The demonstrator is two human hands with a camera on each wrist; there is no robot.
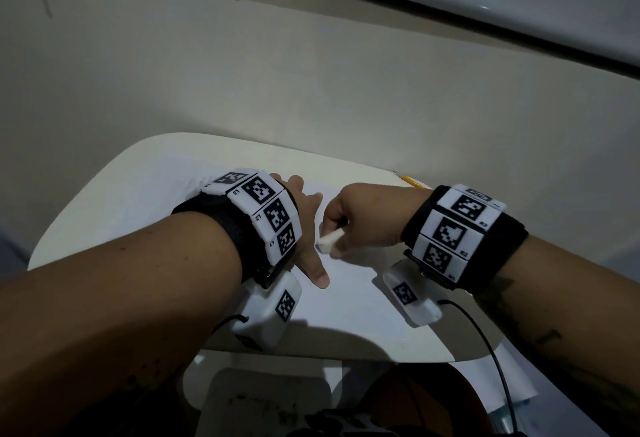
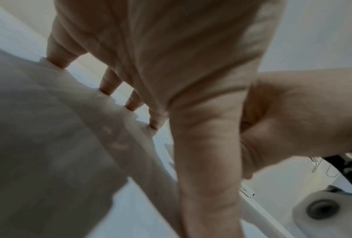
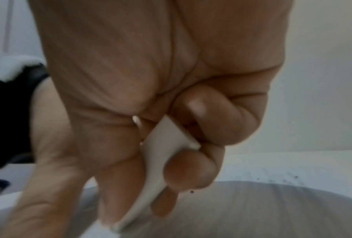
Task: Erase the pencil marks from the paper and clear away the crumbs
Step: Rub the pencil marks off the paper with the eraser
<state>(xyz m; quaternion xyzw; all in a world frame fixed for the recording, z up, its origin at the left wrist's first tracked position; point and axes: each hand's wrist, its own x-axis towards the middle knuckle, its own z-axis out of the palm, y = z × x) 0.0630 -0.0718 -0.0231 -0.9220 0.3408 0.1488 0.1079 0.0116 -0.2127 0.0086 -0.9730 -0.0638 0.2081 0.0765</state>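
Observation:
A white sheet of paper [image 1: 349, 291] lies on a small cream table [image 1: 114, 201]. My left hand [image 1: 308, 225] rests on the sheet with straight, spread fingers [image 2: 108, 83] pressing it flat. Just right of it, my right hand [image 1: 356, 218] grips a white eraser [image 1: 329, 240], its tip down on the paper beside the left thumb. In the right wrist view the eraser [image 3: 161, 154] is pinched between thumb and curled fingers. Dark crumbs [image 3: 293, 178] speckle the paper [image 3: 272, 169] beyond the hand. I cannot make out pencil marks.
A yellow pencil [image 1: 412, 183] lies at the table's far right edge. A pale wall [image 1: 311, 73] stands right behind the table. Cables [image 1: 491, 343] run from both wrist cameras. A marker pen [image 2: 246, 190] lies near the right wrist. A chair seat [image 1: 263, 391] sits below the near edge.

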